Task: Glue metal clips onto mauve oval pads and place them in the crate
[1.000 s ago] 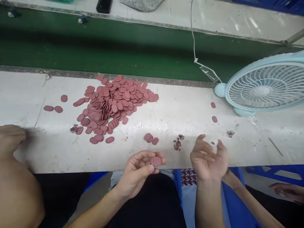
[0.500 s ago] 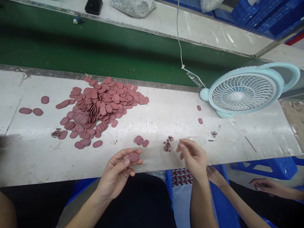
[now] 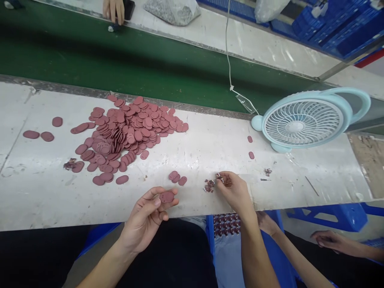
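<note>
Pinched between the thumb and fingers of my left hand (image 3: 145, 220) is an oval dull-red piece (image 3: 167, 197) with small holes, held just above the table's front edge. My right hand (image 3: 235, 192) has its fingertips closed at a small dark-red and whitish part (image 3: 220, 176); the fingers partly hide it. Beside those fingertips lies a little cluster of similar parts (image 3: 209, 185). Between my hands a few loose oval pieces (image 3: 177, 177) rest on the table. A large heap of the same ovals (image 3: 129, 132) spreads to the left.
A light-blue fan (image 3: 303, 120) stands at the right, its white cable (image 3: 229, 60) running upward. Below the table edge, a blue crate (image 3: 211, 240) holds rows of dark parts (image 3: 226, 225). Another person's hand (image 3: 267, 223) is close to my right forearm; one more hand (image 3: 114, 10) is across the green strip.
My right hand has moved slightly left and closed its fingertips at the small part. My left hand keeps its oval piece. A person's hand has appeared at the top left by the black box.
</note>
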`<state>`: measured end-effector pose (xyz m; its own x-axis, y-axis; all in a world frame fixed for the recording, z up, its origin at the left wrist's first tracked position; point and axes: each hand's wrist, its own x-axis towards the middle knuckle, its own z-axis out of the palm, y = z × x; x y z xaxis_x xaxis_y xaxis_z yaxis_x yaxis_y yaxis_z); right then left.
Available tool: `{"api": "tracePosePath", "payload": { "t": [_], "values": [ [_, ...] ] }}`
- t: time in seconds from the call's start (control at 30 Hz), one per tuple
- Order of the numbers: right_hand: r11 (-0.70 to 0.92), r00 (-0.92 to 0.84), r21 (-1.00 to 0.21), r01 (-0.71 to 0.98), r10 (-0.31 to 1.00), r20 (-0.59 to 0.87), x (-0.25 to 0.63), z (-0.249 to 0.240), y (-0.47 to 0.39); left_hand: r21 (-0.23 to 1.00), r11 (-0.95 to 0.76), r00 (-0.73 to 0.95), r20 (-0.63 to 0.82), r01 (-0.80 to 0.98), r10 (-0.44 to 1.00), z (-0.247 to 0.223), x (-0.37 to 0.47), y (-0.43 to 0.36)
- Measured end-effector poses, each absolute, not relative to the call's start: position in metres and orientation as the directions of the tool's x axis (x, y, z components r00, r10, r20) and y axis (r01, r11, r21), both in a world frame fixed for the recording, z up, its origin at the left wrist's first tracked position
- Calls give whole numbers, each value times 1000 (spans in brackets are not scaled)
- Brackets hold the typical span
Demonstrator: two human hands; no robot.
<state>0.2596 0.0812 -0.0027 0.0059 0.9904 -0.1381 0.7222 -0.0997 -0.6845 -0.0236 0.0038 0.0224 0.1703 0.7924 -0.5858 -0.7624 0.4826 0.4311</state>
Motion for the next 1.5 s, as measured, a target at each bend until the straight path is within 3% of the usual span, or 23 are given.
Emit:
{"api": "tracePosePath", "payload": {
  "t": [0.17,0.3,0.53,0.7,0.83,0.93,1.0,1.2,1.5],
  "values": [
    [-170,26,-868,466,984,-178,239,8,53,419,498,218,-557,-759,801,22,-16,5],
    [-110,13,-969,222,994,-110,221,32,35,421,505,247,-531,-753,811,21,-9,3],
    [213,-9,-838,502,971,241,208,54,27,413,519,281,-513,-748,811,25,-3,2],
    [272,1,-788,552,945,327,204,55,21,417,529,287,-515,-739,808,25,-1,2],
    [167,14,-931,324,983,181,199,58,16,475,517,266,-500,-712,824,25,3,3],
    [36,-103,-995,94,994,27,194,61,13,539,491,251,-458,-685,853,26,6,3],
    [-20,-167,-999,39,986,-27,191,62,12,579,466,243,-422,-669,874,25,7,2],
    [-125,-243,-990,62,960,-136,183,65,17,655,410,260,-319,-635,912,22,6,-2],
    [-133,-261,-977,166,950,-174,184,69,22,650,426,253,-346,-629,903,21,5,-1]
  ]
}}
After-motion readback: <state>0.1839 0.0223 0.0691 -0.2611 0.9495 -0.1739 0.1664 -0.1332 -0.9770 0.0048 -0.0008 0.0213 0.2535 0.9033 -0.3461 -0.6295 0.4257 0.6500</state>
